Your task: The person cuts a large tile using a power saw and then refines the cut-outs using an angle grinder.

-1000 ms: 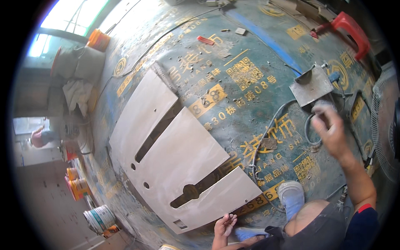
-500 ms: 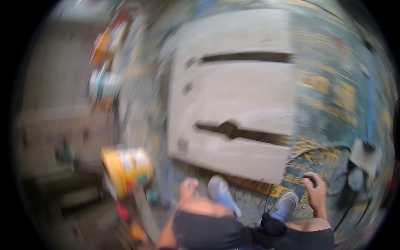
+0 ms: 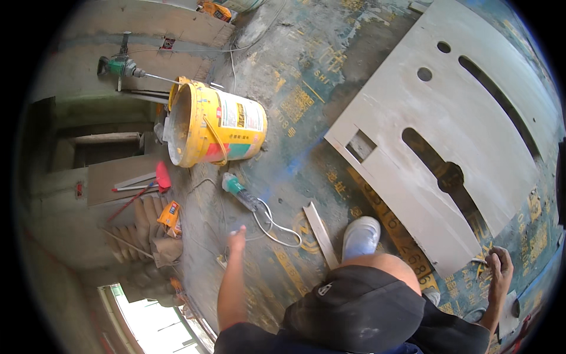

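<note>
My left hand [image 3: 236, 241] hangs over the floor, holding nothing I can see, one fingertip apart from the rest. Closest to it lies a green and black corded power tool [image 3: 242, 193], its white cord looping on the floor. At the right, my right hand [image 3: 500, 265] has curled fingers beside the near right corner of a large pale slab [image 3: 383, 112]. A small light sliver shows by those fingertips; whether they grip it is unclear. The slab lies flat, with two long slots, two round holes and a square cut-out.
A yellow bucket [image 3: 239, 127] lies on its side at the left, near a green mixing drill [image 3: 121, 66] with a long rod. A narrow pale strip [image 3: 321, 236] lies by my shoe [image 3: 361, 235]. Farther left are a red-headed broom [image 3: 163, 177] and brown sacks [image 3: 147, 221].
My view has swung left, so the slab now sits farther right and tilted. The bucket, drill and corded tool show clearly. Both hands stay low at my sides.
</note>
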Demonstrator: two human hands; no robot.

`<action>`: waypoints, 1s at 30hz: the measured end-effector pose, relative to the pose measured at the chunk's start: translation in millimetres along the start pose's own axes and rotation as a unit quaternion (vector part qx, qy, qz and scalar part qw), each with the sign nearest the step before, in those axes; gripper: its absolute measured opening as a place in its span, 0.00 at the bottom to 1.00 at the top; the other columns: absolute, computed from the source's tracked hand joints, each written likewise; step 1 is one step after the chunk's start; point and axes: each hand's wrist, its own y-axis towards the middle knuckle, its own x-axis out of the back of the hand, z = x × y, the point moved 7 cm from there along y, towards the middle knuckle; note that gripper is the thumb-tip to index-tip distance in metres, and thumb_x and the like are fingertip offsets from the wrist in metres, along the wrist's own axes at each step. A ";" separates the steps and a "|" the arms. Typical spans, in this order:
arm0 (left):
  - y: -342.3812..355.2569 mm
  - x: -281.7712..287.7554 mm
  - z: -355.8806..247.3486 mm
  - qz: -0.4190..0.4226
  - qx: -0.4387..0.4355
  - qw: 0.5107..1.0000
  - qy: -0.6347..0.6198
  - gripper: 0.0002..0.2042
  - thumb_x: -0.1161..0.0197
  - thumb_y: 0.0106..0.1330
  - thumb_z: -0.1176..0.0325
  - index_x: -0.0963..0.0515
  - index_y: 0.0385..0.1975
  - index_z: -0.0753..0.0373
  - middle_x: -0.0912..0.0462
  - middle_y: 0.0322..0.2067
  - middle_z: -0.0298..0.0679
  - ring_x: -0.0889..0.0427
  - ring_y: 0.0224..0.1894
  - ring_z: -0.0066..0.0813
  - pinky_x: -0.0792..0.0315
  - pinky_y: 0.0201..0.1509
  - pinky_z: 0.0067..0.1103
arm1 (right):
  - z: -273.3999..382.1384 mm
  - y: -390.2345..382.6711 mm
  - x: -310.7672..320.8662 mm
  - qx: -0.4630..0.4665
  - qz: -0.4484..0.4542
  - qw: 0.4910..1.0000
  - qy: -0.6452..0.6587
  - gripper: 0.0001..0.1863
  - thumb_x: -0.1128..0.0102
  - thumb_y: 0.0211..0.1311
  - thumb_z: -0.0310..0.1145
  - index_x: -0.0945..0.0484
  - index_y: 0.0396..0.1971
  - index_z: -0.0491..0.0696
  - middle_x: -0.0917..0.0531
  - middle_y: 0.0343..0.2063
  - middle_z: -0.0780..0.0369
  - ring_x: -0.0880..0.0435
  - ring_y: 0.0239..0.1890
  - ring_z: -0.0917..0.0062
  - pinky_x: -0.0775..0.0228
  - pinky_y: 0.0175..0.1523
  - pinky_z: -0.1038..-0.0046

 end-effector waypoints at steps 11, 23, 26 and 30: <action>60.1 -175.4 -143.9 0.198 0.204 0.921 -0.265 0.25 0.36 0.64 0.55 0.25 0.53 0.70 0.20 0.48 0.51 0.18 0.46 0.47 0.23 0.52 0.35 | 23.7 -51.8 -47.6 -0.268 0.007 0.949 0.167 0.16 0.39 0.65 0.37 0.20 0.40 0.38 0.16 0.33 0.60 0.18 0.37 0.78 0.25 0.46 0.75; -127.9 -126.7 -311.9 0.257 -0.241 0.935 0.042 0.27 0.33 0.62 0.56 0.26 0.53 0.70 0.20 0.48 0.54 0.18 0.43 0.45 0.23 0.46 0.34 | 43.7 -45.0 -77.5 -0.179 0.188 0.944 0.205 0.18 0.45 0.72 0.39 0.22 0.50 0.40 0.16 0.44 0.62 0.17 0.43 0.82 0.26 0.51 0.77; -162.8 -87.8 -342.9 0.205 -0.330 0.915 0.107 0.27 0.31 0.61 0.55 0.26 0.52 0.71 0.19 0.47 0.55 0.17 0.41 0.44 0.23 0.43 0.34 | 50.2 -35.6 -90.6 -0.134 0.218 0.937 0.240 0.19 0.43 0.71 0.40 0.22 0.49 0.40 0.17 0.43 0.62 0.17 0.44 0.81 0.25 0.49 0.78; -220.5 -56.2 -398.8 0.179 -0.444 0.866 0.144 0.28 0.29 0.60 0.55 0.25 0.51 0.72 0.19 0.46 0.55 0.17 0.39 0.43 0.23 0.40 0.33 | 63.4 -29.1 -92.3 -0.059 0.219 0.937 0.265 0.28 0.40 0.69 0.43 0.29 0.58 0.37 0.19 0.48 0.59 0.18 0.47 0.79 0.25 0.52 0.78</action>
